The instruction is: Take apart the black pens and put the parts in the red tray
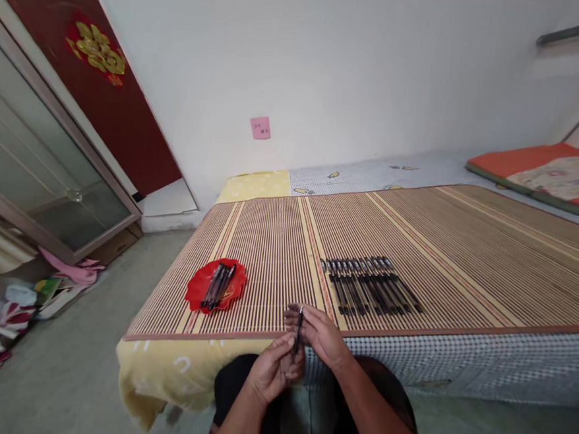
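Observation:
A black pen [298, 333] stands nearly upright between my hands, just past the front edge of the bed. My left hand [273, 368] is closed round its lower part. Near its top, the thumb and fingers of my right hand [323, 335] are closed on it. To the right, several black pens [370, 295] lie side by side in a slanted row on the striped mat [271, 255]. Short dark pieces with silvery clips [358, 266] line the far end of that row. Several more pens [218, 285] rest in a red scalloped plate [193, 296] to the left.
The mat covers a bed with a yellow sheet [159, 373] and a checked sheet [482, 363] hanging over its front edge. Folded orange bedding [526, 161] lies at the far right. Clothes [15, 317] lie by the glass-panelled door [51, 147] on the left.

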Motion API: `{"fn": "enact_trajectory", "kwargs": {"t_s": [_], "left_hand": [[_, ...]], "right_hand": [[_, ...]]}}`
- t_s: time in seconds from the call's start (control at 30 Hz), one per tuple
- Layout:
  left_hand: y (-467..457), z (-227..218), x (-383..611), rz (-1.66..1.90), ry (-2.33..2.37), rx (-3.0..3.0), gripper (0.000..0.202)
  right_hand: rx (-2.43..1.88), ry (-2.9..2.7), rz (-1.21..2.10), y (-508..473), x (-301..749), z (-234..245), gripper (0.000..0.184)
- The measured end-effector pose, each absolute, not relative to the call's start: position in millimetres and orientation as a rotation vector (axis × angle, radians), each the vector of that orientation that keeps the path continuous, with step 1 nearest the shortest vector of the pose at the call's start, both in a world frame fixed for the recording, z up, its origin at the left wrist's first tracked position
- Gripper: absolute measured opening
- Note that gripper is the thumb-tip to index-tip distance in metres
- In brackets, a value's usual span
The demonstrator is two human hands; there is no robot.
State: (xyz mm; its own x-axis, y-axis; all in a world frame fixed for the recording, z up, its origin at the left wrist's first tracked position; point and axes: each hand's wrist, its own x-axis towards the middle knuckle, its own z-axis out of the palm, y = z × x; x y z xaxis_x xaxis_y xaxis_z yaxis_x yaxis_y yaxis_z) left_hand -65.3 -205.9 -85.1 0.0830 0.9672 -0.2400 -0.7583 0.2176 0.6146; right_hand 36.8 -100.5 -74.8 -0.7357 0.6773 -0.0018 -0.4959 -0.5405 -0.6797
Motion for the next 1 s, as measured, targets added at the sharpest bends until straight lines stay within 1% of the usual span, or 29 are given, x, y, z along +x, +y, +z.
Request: {"fn": "enact_trajectory", "kwargs": {"t_s": [0.13, 0.37, 0.5, 0.63, 0.73, 0.8, 1.0], "left_hand": [[-202, -86, -66, 1.313, 0.686, 0.372, 0.024], [-204, -85, -65, 1.331, 0.681, 0.368, 0.023], [-205, -83, -65, 1.347, 0.667, 0.361, 0.026], [-206, -82, -65, 1.373, 0.643, 0.337, 0.025], [-207, -81, -65, 1.368, 0.640, 0.334, 0.024], [-207, -80, -65, 1.367, 0.641, 0.330, 0.024], [-207, -82, -64, 1.332, 0.663, 0.348, 0.021]], "right_hand": [[-0.380, -0.876, 2.237, -98, 39, -76, 0.025], [-0.355, -0.766, 2.262, -95, 38, -85, 0.014], [-0.328, -0.721, 2.299, -91, 40, -86, 0.021], [-0.269, -0.718, 2.388, -87, 44, -84, 0.039], [-0.234, -0.730, 2.427, -87, 44, -83, 0.042], [-0.233, -0.742, 2.423, -89, 44, -83, 0.039], [-0.303, -0.790, 2.361, -91, 46, -84, 0.022]]}}
